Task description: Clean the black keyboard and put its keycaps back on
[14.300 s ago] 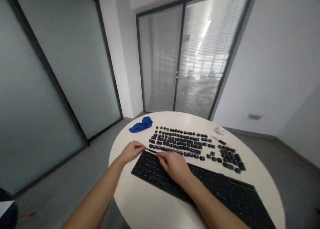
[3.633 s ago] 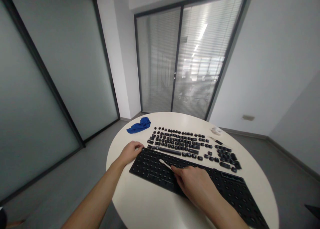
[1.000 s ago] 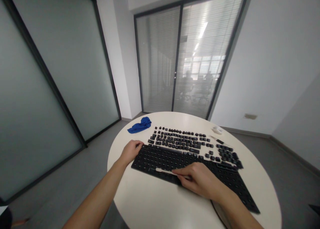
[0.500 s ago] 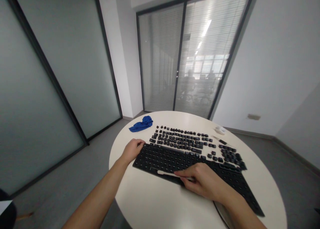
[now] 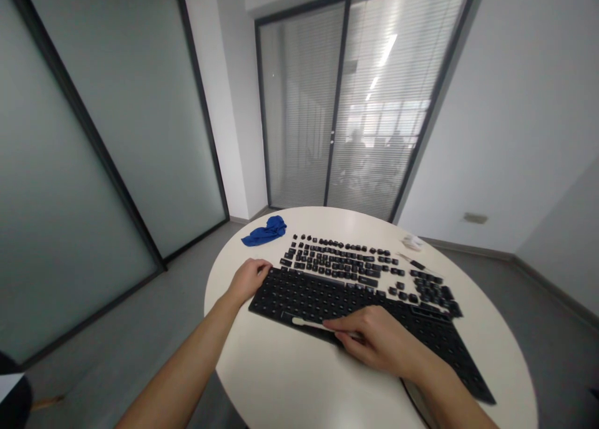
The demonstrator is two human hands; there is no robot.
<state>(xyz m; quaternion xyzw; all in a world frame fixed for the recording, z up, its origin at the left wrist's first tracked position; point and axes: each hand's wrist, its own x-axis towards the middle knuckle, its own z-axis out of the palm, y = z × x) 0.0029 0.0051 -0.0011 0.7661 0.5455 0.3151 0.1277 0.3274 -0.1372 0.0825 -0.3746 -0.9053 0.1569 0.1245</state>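
A black keyboard base (image 5: 309, 295) without its keycaps lies slanted on the round white table (image 5: 285, 379). At its upper left corner my left hand (image 5: 250, 279) grips the edge between thumb and fingers. My right hand (image 5: 369, 335) pinches a thin white brush (image 5: 311, 323), its pale head pointing left over the keyboard's near edge. Several loose black keycaps (image 5: 334, 260) lie in rows just beyond the keyboard. More keycaps are clustered at the right, beside the keyboard's far side.
A crumpled blue cloth (image 5: 264, 231) rests at the table's far left. Small white items (image 5: 412, 242) and a thin tool with a black part (image 5: 417, 264) lie at the far right. A cable (image 5: 412, 401) runs under my right forearm.
My right hand and the white brush have shifted slightly to the left along the keyboard's near edge. My left hand stays at the corner.
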